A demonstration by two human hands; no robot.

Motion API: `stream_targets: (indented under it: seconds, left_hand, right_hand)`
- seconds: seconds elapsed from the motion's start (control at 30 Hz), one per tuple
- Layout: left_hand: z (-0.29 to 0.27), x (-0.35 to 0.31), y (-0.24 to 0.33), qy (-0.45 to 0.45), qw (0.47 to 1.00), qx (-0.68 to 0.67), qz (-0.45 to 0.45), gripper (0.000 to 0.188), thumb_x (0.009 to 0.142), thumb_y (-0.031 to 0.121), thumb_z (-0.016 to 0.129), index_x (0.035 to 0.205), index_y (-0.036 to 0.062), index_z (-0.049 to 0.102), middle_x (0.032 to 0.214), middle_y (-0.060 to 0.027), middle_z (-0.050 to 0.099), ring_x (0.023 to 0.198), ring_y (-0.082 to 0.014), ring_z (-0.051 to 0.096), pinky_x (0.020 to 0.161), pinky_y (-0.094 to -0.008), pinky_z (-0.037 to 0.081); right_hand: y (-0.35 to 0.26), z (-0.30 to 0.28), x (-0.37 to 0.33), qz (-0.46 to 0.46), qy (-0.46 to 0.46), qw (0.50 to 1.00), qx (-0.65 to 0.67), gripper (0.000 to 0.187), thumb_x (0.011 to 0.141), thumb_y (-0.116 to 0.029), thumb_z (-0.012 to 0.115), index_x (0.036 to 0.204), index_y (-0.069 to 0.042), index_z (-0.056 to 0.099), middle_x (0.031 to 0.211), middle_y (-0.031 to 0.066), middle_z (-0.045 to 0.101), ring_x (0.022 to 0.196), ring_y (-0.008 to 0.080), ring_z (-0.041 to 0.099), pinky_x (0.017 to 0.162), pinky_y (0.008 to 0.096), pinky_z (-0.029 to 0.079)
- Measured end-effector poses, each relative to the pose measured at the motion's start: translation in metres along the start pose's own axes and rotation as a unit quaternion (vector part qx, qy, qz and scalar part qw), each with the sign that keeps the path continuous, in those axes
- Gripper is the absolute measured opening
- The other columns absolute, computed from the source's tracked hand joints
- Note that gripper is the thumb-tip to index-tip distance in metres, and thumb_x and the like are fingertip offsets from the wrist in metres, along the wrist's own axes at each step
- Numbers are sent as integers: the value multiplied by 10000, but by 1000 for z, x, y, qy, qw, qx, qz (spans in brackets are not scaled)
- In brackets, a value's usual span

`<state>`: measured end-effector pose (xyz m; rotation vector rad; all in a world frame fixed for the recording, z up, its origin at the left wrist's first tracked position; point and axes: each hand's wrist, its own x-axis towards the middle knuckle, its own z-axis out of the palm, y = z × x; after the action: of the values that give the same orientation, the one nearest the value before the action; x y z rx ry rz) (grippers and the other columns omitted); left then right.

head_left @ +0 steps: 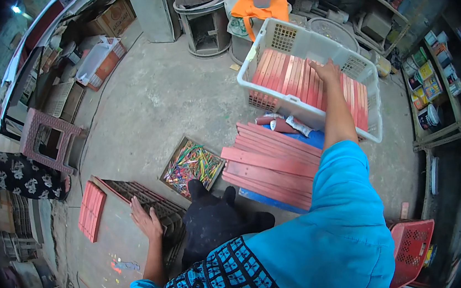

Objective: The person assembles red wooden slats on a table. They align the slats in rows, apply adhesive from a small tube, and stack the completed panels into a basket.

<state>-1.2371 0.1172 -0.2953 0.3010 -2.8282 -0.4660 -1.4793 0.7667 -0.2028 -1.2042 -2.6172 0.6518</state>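
My right arm stretches far forward and my right hand (328,72) rests over red-painted wooden slats (285,75) in a white plastic basket (249,71). Its thumb stands apart; the other fingertips are partly hidden, and no slat is lifted. My left hand (146,219) lies with its fingers stretched along the edge of a low grey-topped table (100,262), holding nothing. On that tabletop, left of the hand, sits a small row of red slats (92,211). A pile of longer red slats (271,165) lies on a blue surface (269,201) before the basket.
A square tray (168,176) of colourful thin sticks stands between table and pile. Dark red wrapped rolls (283,125) lie against the basket. A pink stool (47,138) is at the left, a red basket (412,248) at the lower right, and shelves with cans (430,116) along the right.
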Motion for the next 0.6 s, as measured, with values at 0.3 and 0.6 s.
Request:
stream_targets:
  seconds: [0.3, 0.6]
  left_hand:
    - [1, 0, 5, -18, 999, 43, -8, 665, 763, 135, 501, 1362, 81, 218, 1394, -94, 261, 1304, -267, 192, 1061, -452, 92]
    - [0, 2, 15, -16, 999, 45, -5, 627, 786, 170, 475, 1355, 76, 229, 1386, -101, 275, 1300, -272, 202, 1059, -458, 95]
  right_hand:
    - [-33, -10, -14, 44, -99, 979, -174, 895, 613, -638, 574, 1315, -132, 346, 1354, 192, 289, 1279, 383, 191, 1014, 477, 212]
    - [-27, 13, 6, -13, -69, 985, -159, 729, 680, -513, 549, 1256, -87, 416, 1315, 174, 341, 1243, 364, 263, 971, 494, 297]
